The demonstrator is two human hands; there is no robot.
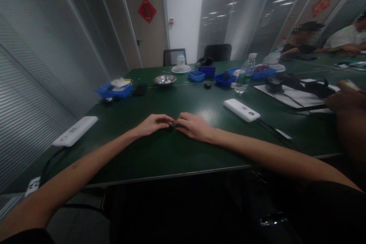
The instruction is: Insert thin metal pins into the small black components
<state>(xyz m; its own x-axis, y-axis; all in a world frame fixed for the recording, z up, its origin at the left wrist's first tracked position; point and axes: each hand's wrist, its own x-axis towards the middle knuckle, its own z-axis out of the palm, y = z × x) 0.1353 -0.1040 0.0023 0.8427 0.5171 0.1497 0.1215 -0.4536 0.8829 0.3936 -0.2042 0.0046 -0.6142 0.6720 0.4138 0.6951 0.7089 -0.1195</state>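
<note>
hands 2: left hand [154,124], right hand [193,126], fingertips meeting | fingers: both sets pinched onto 1 small dark part [171,125], too small to identify, low over the green table [160,152] between the hands | white power banks 2: left power bank [74,131], right power bank [241,109] | steel bowl [165,80] 1 | water bottle [243,78] 1

Long dark green table [171,152], white oblong power bank [74,131] near left, second white power bank [241,110] right, round steel bowl [165,79] far, blue plastic tray [114,90] far left, clear water bottle [245,74], small dark item [170,126] near centre, perhaps a clip.
</note>
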